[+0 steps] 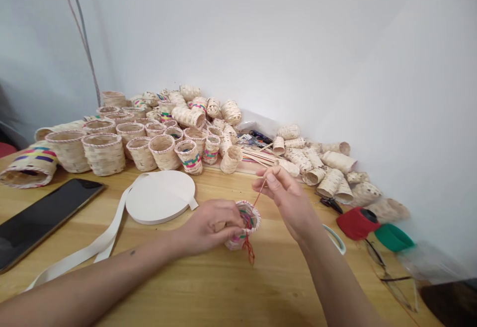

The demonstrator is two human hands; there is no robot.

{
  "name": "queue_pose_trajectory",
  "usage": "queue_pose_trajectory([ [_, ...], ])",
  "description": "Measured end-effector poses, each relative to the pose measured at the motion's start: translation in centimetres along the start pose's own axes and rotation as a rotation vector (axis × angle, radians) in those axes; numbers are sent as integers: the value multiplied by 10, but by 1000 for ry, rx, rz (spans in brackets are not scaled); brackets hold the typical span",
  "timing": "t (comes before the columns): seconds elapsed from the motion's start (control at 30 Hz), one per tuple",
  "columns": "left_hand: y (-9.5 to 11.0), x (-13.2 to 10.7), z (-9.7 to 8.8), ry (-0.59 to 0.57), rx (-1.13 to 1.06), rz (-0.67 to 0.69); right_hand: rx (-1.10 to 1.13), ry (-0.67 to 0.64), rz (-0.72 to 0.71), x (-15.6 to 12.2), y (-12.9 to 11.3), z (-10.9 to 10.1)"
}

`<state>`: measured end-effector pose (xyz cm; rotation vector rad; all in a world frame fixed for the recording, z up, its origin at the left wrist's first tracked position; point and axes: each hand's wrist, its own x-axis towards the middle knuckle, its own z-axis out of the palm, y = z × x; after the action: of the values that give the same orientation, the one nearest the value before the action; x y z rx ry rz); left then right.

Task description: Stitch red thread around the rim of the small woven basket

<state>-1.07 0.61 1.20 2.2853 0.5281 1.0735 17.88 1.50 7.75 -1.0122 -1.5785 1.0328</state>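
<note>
A small woven basket [254, 217] with coloured bands and a red-and-white stitched rim is tilted in front of me, its mouth partly facing me. My left hand [219, 222] is closed on its left side, the thumb by the rim and the fingers partly over the opening. From the rim a red thread [260, 194] runs taut up to my right hand [281, 190], which pinches it between thumb and fingertips. Whether a needle is in that pinch is too small to tell. A loose tangle of red thread [249, 251] hangs down the basket's front.
Behind stand several woven baskets [103, 155] with stitched rims, and more unrimmed ones [298, 160] are piled right. A roll of white ribbon [160, 198] and a phone [44, 222] lie left. Right are a red thread cone [357, 223], a green ring [394, 237] and eyeglasses [397, 287].
</note>
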Motion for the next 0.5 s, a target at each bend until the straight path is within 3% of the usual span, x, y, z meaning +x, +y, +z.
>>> queue_pose_trajectory([
  [0.1, -3, 3, -6, 3, -273, -178, 285, -158, 140, -5, -5, 2],
  [0.2, -6, 4, -9, -61, -416, -250, 335, -192, 208, -4, 6, -2],
  [0.27, -7, 4, -10, -119, -475, -271, 266, -83, 199, 4, 23, -18],
  [0.37, -8, 3, -13, -158, -535, -285, 166, 183, 121, 20, 53, -59],
  [0.43, -11, 3, -13, -159, -558, -295, 114, 264, 105, 23, 67, -81],
  [0.5, -14, 3, -13, -152, -569, -304, 62, 281, 114, 19, 70, -87],
])
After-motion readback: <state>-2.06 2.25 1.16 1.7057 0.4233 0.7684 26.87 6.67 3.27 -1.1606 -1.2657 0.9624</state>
